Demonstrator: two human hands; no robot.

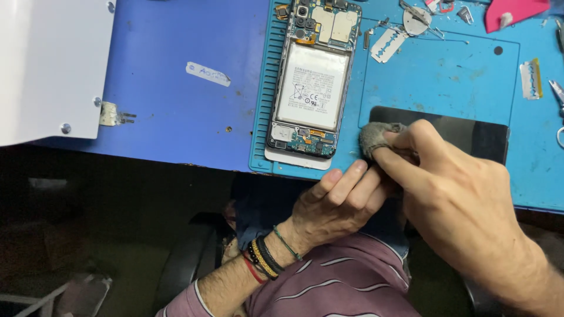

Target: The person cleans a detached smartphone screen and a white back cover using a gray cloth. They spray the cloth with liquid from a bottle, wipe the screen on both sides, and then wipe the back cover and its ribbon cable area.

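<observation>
A blue work mat (446, 76) is filling the upper right of the frame. The right hand (464, 202) is pinching a grey cloth wad (379, 136) against a dark glass panel (470, 134) at centre right; the left hand (338, 202), fingers pressed together, is steadying the panel's near edge.

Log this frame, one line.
right hand: presses grey cloth on dark panel | left hand: steadies panel edge | opened phone: untouched

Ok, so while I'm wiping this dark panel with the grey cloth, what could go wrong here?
The dark panel lies near the front edge of the blue mat; pressure from the right hand with the grey cloth might push it off. Loose razor blades lie nearby and could nick a finger or scratch the panel. The opened phone beside the left hand has exposed boards that could be bumped.
</observation>
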